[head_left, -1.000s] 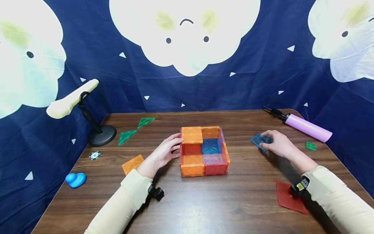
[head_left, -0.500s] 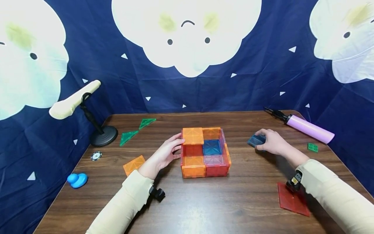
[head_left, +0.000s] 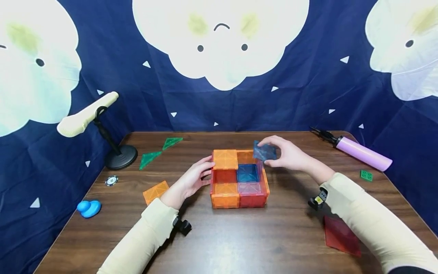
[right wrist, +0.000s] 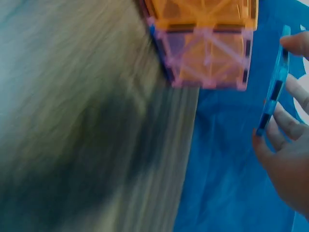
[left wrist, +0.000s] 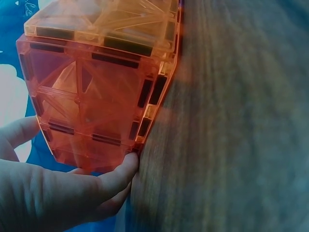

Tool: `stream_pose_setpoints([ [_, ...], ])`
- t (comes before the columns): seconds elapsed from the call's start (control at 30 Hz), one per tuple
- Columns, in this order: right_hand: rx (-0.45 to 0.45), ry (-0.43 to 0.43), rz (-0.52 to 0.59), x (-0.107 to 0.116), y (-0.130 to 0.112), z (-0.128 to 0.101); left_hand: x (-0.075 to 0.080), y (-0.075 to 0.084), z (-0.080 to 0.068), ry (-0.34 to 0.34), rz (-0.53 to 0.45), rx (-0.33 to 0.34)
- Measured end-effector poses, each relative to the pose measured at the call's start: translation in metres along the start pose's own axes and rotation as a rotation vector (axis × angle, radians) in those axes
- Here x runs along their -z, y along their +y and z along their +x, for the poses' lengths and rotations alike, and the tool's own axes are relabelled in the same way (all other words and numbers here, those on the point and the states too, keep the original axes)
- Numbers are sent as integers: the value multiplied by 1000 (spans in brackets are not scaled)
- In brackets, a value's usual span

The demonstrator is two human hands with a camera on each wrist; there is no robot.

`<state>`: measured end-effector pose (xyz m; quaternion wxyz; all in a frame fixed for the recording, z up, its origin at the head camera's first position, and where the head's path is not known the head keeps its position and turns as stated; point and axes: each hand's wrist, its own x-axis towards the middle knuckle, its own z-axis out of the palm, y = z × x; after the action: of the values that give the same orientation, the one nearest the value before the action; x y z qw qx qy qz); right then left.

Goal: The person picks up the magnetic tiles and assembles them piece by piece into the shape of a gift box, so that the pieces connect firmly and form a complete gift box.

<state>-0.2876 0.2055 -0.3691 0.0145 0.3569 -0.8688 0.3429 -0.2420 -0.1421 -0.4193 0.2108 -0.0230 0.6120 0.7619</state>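
Note:
A low open box of see-through magnetic tiles point(head_left: 225, 201) stands on the table, with an orange tile point(head_left: 225, 159) over its back left corner. My left hand point(head_left: 191, 180) holds the box at its left side; the left wrist view shows fingers at two edges of the red wall point(left wrist: 87, 106). Beside the box's back right corner, my right hand point(head_left: 285, 154) pinches a blue square magnetic tile point(head_left: 263, 151) by its edges, raised above the table. In the right wrist view, the blue tile point(right wrist: 276, 82) is edge-on between thumb and fingers, apart from the box.
Loose orange point(head_left: 155, 191), red point(head_left: 341, 236) and green point(head_left: 149, 159) tiles lie on the table. At left are a blue rubber duck point(head_left: 89, 208), a poker chip point(head_left: 111, 180) and a microphone stand point(head_left: 118, 158). A purple hand pump point(head_left: 362, 153) and green brick point(head_left: 366, 175) are at right.
My right hand has lifted the blue tile off the table on the right and brought it left to the box. The left hand has stayed at the box's left side.

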Motion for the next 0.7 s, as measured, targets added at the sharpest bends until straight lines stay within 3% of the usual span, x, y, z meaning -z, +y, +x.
stream_pose_setpoints([
  [0.17, 120, -93, -1, -13, -11, 23, 0, -1, -2, -5, 3, 5],
  [0.4, 169, -208, -2, -22, -15, 35, -1, 0, -2, -26, 9, 6],
  [0.57, 166, -205, 27, -23, -13, 35, 1, 2, 2, -21, 18, 11],
  [0.7, 78, -192, 69, -18, -11, 28, 3, 5, 5, -23, 40, 5],
])
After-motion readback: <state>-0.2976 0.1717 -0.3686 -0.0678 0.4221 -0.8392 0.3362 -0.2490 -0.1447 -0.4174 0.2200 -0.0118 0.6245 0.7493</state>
